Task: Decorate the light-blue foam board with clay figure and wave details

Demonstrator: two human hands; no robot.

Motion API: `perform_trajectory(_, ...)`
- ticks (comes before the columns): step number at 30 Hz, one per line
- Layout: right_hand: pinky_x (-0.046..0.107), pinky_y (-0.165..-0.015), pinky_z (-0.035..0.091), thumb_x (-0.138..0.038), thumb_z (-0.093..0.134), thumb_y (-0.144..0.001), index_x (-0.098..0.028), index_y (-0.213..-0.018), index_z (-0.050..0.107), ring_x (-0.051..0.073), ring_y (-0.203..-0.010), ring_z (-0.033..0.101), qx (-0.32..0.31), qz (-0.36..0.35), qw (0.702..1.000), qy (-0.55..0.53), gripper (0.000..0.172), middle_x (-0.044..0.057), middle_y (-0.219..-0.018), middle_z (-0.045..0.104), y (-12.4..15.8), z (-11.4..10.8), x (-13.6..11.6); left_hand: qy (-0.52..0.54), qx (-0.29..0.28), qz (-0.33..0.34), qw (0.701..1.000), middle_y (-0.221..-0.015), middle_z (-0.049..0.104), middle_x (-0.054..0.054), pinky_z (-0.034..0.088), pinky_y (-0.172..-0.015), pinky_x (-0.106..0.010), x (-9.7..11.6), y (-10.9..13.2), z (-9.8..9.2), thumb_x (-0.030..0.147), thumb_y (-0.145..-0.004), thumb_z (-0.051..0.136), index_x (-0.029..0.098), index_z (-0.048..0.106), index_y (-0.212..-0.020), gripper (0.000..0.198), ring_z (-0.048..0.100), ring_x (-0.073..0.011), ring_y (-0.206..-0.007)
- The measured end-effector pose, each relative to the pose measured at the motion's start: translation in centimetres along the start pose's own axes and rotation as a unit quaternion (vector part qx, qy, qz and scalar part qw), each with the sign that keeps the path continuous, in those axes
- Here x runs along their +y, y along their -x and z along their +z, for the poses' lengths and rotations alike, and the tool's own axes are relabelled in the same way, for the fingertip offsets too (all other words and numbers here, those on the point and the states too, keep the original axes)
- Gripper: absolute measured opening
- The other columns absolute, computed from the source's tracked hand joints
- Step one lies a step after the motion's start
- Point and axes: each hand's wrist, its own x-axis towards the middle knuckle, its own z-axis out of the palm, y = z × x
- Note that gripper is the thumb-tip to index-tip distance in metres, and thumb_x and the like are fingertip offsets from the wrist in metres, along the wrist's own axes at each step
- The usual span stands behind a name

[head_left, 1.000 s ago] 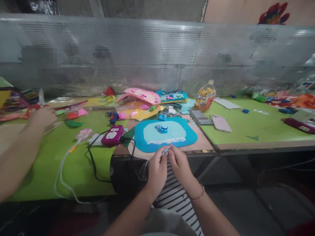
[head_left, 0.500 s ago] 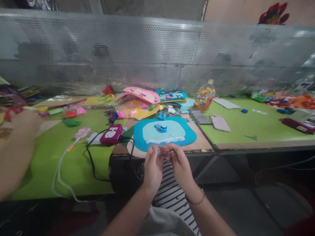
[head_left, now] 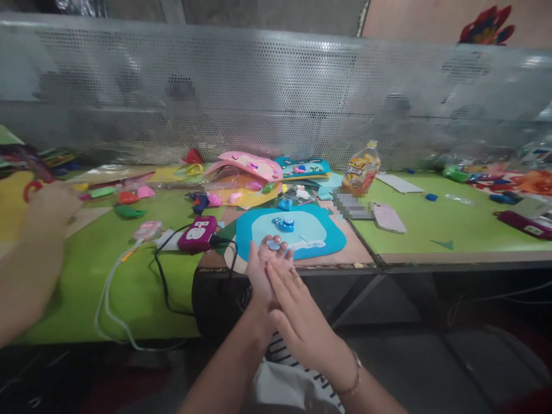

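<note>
Below the near edge of the table, my left hand (head_left: 260,279) lies palm up, fingers slightly curled. A small flat light blue piece (head_left: 273,245), which looks like soft clay, rests on its fingers. My right hand (head_left: 304,322) is laid across the left palm with its fingers stretched out; whether anything is between the palms is hidden. Just beyond them is a blue rounded sheet (head_left: 334,233) with a paler blue centre. On that centre sit a small blue clay figure (head_left: 285,224) and a whitish strip (head_left: 308,244) along its near side.
Left of the sheet lie a purple device (head_left: 198,234) and a black cable (head_left: 160,279). Another person's hand (head_left: 54,207) holds red-handled scissors (head_left: 32,188). A snack bag (head_left: 361,171) and phone (head_left: 388,217) lie to the right, coloured clay packs behind. A perforated metal screen (head_left: 276,98) backs the table.
My hands were fingertip to fingertip; now the left is turned palm up, showing the light blue piece, and the right lies flat across it. The other person's scissors have come into sight.
</note>
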Motion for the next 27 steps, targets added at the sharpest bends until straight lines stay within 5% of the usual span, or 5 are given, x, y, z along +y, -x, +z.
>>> perform_trajectory(8,0.046,-0.115,0.018,-0.032,0.031,-0.096,-0.017,-0.149,0.008,0.02,-0.14,0.02,-0.051,-0.033,0.998,0.003,0.06,0.008,-0.152,0.023,0.9,-1.7,-0.2,0.101,-0.022,-0.034,0.994,-0.077,0.054,-0.001,0.046,-0.067,-0.026,0.9,0.6,-0.1,0.051,-0.089,0.037,0.019,0.054,-0.077,0.039,0.055,-0.0113,-0.066)
perform_trajectory(12,0.054,-0.115,0.007,-0.036,0.031,-0.096,-0.017,-0.149,0.008,0.023,-0.141,0.019,-0.034,-0.014,0.998,0.046,0.06,0.01,-0.152,0.02,-0.1,-1.6,0.8,0.074,0.034,-0.093,0.992,-0.08,0.059,-0.002,0.049,-0.07,-0.029,0.1,1.2,-0.3,0.05,-0.086,0.045,0.02,0.056,-0.083,0.032,0.06,-0.0136,-0.07)
perform_trajectory(18,0.055,-0.114,0.005,-0.04,0.027,-0.096,-0.016,-0.149,0.003,0.023,-0.141,0.016,-0.042,-0.029,0.998,0.034,0.063,0.01,-0.152,0.019,0.2,-1.3,1.3,0.071,0.063,-0.027,0.995,-0.076,0.059,-0.001,0.051,-0.075,-0.029,0.5,1.1,-0.3,0.048,-0.089,0.041,0.019,0.056,-0.082,0.034,0.062,-0.0142,-0.073)
perform_trajectory(23,0.054,-0.114,0.006,-0.039,0.026,-0.096,-0.018,-0.149,0.005,0.023,-0.142,0.013,-0.036,-0.008,0.999,0.032,0.061,0.009,-0.153,0.018,-0.1,-1.6,0.9,0.068,0.081,-0.066,0.992,-0.081,0.059,-0.003,0.051,-0.079,-0.031,0.6,1.8,0.0,0.052,-0.088,0.041,0.019,0.057,-0.084,0.037,0.062,-0.0143,-0.074)
perform_trajectory(27,0.055,-0.113,0.006,-0.04,0.03,-0.095,-0.018,-0.149,0.007,0.024,-0.141,0.017,-0.049,-0.026,0.998,0.02,0.062,0.01,-0.151,0.023,0.1,-1.9,0.4,0.05,0.043,-0.012,0.998,-0.082,0.058,-0.003,0.05,-0.079,-0.031,1.1,1.3,-0.4,0.058,-0.087,0.035,0.02,0.057,-0.083,0.045,0.061,-0.0148,-0.077)
